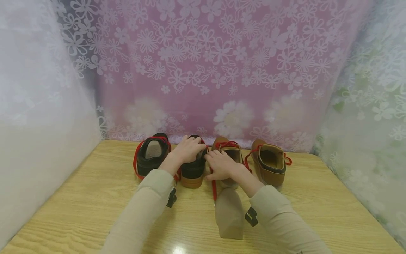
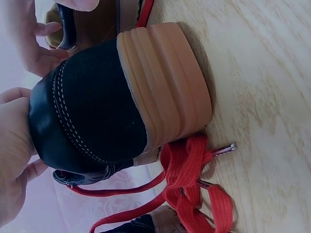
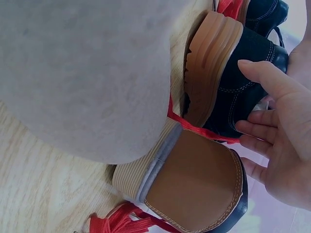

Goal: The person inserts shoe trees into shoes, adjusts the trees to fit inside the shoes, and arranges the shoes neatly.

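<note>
A black shoe with a tan sole and red laces stands heel towards me. My left hand lies over its opening; the fingertips are hidden at the shoe's collar. Straight fingers of my right hand touch the side of that black shoe, with the thumb against its dark upper. To its right is a brown shoe with red laces, under my right wrist. A beige rounded shoe insert lies on the table behind the brown shoe's heel; it looms large and grey in the right wrist view.
Another black shoe, with a beige insert inside, stands at the left. A second brown shoe stands at the right. Loose red laces trail on the wooden table. A pink flowered curtain hangs behind.
</note>
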A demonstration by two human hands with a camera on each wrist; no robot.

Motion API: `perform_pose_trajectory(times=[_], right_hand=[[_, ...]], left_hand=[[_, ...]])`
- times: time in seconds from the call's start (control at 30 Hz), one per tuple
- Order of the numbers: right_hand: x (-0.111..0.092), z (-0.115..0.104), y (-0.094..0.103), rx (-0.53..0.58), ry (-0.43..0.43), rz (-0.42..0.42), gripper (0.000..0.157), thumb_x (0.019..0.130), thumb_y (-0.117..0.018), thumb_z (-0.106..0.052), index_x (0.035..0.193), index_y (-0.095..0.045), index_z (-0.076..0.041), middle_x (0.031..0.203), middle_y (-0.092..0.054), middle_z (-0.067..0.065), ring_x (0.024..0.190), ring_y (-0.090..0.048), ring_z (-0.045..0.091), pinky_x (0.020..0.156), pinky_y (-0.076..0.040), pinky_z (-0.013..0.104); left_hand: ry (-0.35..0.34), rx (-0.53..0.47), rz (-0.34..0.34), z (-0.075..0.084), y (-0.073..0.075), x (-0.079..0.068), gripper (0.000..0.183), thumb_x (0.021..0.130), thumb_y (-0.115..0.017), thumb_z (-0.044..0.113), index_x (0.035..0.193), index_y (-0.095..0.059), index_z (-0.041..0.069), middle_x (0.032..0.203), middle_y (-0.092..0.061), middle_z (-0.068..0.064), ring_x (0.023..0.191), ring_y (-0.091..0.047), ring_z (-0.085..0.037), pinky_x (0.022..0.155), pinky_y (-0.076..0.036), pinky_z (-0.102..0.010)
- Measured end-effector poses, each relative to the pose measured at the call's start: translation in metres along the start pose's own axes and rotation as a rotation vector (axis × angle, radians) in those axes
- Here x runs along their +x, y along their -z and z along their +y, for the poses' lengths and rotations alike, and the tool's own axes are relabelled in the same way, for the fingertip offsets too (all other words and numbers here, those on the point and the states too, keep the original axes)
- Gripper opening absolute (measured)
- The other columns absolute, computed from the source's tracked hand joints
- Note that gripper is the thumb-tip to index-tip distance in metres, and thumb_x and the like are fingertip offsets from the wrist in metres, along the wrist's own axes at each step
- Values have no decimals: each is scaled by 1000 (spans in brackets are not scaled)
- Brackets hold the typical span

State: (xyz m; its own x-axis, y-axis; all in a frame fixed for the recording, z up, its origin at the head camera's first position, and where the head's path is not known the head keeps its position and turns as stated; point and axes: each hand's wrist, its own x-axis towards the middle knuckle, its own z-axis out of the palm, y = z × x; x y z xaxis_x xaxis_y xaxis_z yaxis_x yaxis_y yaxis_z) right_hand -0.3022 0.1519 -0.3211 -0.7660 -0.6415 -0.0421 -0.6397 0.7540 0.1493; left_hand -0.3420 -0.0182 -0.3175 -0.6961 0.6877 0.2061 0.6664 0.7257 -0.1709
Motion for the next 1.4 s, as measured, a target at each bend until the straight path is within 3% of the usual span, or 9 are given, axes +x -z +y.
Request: perform_pose_trajectory(times=[0.3, 0.5, 0.77, 1.0, 1.2, 1.4], right_hand=[[-2, 1, 0, -16, -8, -9, 73, 78, -69, -48, 130, -45, -2, 128, -46, 13, 118, -40, 30, 94, -34, 47], [-4, 2, 1, -17, -11, -18, 73, 80, -67, -47, 132, -43, -2, 131, -44, 13, 121, -38, 31, 97, -33, 48], [-8, 6, 3, -5, -13, -15, 71, 84, -63, -45, 135, -42, 0, 135, -42, 14, 124, -36, 31, 97, -32, 49], [-15, 11, 9, 4, 4, 2, 58, 88, -58, -43, 130, -50, -4, 130, -45, 12, 119, -41, 31, 91, -37, 49], [-24, 10, 17, 80, 3, -26, 49, 91, -56, -40, 124, -56, -5, 117, -53, 11, 106, -51, 28, 84, -43, 44], [-38, 7, 24, 108, 6, -11, 40, 91, -57, -37, 117, -61, -8, 103, -58, 4, 89, -56, 20, 74, -46, 35]], left_hand=[[-17, 72, -10, 1, 1, 1, 27, 87, -65, 15, 113, -61, 21, 109, -54, -4, 96, -53, -24, 85, -37, -43], [-64, 199, 18, 3, 3, 0, 25, 89, -63, 20, 114, -62, 23, 111, -56, -3, 98, -53, -23, 84, -37, -41], [-78, 263, 51, 2, 3, -3, 16, 89, -62, 18, 105, -66, 20, 103, -58, -1, 92, -54, -21, 81, -36, -41], [-64, 266, 156, 2, 2, -9, 11, 91, -59, 21, 97, -68, 18, 93, -63, 2, 84, -53, -19, 78, -34, -39], [-76, 283, 274, 8, -1, -12, 20, 91, -57, 31, 81, -67, 17, 78, -64, 3, 73, -53, -17, 73, -35, -35], [-107, 233, 368, 14, 0, -15, 21, 89, -58, 26, 73, -64, 15, 70, -60, 1, 67, -54, -18, 67, -37, -34]])
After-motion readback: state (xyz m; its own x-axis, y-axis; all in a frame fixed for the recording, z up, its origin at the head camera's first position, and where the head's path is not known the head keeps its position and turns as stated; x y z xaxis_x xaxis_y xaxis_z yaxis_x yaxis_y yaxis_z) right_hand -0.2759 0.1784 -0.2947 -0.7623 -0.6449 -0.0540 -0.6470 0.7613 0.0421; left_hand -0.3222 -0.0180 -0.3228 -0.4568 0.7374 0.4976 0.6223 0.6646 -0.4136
